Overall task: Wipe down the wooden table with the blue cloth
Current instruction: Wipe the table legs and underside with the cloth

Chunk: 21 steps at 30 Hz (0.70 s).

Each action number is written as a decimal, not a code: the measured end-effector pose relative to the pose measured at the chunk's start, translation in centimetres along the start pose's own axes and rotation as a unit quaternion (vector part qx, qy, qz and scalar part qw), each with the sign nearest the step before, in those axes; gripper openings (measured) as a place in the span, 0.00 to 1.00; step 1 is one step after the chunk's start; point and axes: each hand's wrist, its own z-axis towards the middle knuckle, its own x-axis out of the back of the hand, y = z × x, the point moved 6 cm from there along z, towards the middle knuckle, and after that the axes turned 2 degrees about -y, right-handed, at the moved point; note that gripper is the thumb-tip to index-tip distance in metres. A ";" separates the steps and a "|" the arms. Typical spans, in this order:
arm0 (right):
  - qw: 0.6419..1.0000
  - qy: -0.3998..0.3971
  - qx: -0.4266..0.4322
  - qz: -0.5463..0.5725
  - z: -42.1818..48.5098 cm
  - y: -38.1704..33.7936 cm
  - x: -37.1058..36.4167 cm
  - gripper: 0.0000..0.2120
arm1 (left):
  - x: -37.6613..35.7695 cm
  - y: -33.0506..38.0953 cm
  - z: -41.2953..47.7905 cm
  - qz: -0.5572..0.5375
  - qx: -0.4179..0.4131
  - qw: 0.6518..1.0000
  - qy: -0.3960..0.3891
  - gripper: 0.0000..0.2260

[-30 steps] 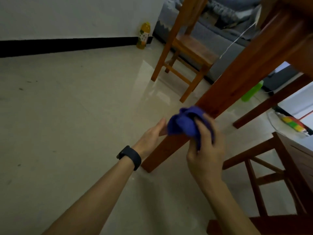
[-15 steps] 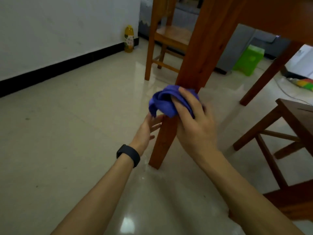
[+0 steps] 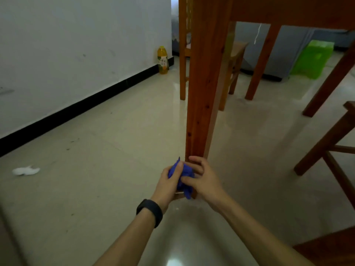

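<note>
1. The crumpled blue cloth (image 3: 182,174) sits low against the foot of the reddish-brown wooden desk leg (image 3: 203,93), just above the glossy beige tiled floor (image 3: 96,189).
2. The left hand (image 3: 167,186), with a black wristband (image 3: 149,212), grips the cloth, thumb on top.
3. The right hand (image 3: 205,180) curls its fingers round the cloth's other side, its index finger touching the leg.
4. A yellow plastic bottle (image 3: 162,60) stands by the white wall.

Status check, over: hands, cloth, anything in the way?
Left hand, right hand both grip cloth. Cloth low on table leg. Stool to the right, apart.
</note>
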 end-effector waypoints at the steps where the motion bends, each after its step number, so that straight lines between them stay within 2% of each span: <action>1: 0.999 -0.038 -0.015 0.003 0.0 0.1 0.6 0.24 | 0.5 0.0 0.1 -0.023 -0.005 1.000 0.012 0.17; 3: 0.997 -0.042 -0.025 -0.057 0.0 -0.3 2.8 0.17 | 2.2 0.9 0.5 0.010 -0.046 0.996 0.081 0.15; 6: 0.995 0.087 -0.031 -0.025 0.3 -0.9 7.6 0.08 | 2.8 5.5 -0.3 0.025 -0.181 0.964 0.194 0.14; 8: 0.990 0.138 -0.018 0.006 0.5 -1.2 9.6 0.07 | 1.5 10.4 -2.8 -0.003 -0.325 0.915 0.239 0.17; 10: 0.989 0.149 -0.017 0.017 0.9 -0.9 9.9 0.07 | -0.8 14.1 -4.5 0.015 -0.455 0.850 0.264 0.20; 11: 0.988 0.150 -0.021 0.021 1.2 -0.7 9.7 0.09 | -2.3 14.8 -4.6 0.044 -0.494 0.826 0.268 0.22; 12: 0.988 0.148 -0.027 0.022 1.6 -0.5 9.4 0.13 | -3.8 14.6 -4.0 0.079 -0.508 0.816 0.265 0.24; 14: 0.989 0.142 -0.025 0.028 2.5 -0.8 8.6 0.20 | -5.8 10.8 -1.4 0.161 -0.467 0.831 0.257 0.27; 15: 0.990 0.137 -0.021 0.031 3.0 -0.9 8.2 0.22 | -6.1 7.5 0.2 0.206 -0.410 0.854 0.244 0.28; 18: 0.994 0.091 -0.018 0.060 3.7 -0.8 6.3 0.24 | -4.2 -4.3 4.4 0.279 -0.168 0.939 0.108 0.23; 19: 0.995 0.069 -0.017 0.064 3.9 -0.6 5.7 0.24 | -3.1 -6.9 4.7 0.280 -0.109 0.950 0.084 0.20; 21: 0.997 0.050 -0.010 0.062 3.9 -0.3 5.5 0.23 | -0.8 -7.9 4.6 0.269 -0.093 0.949 0.133 0.19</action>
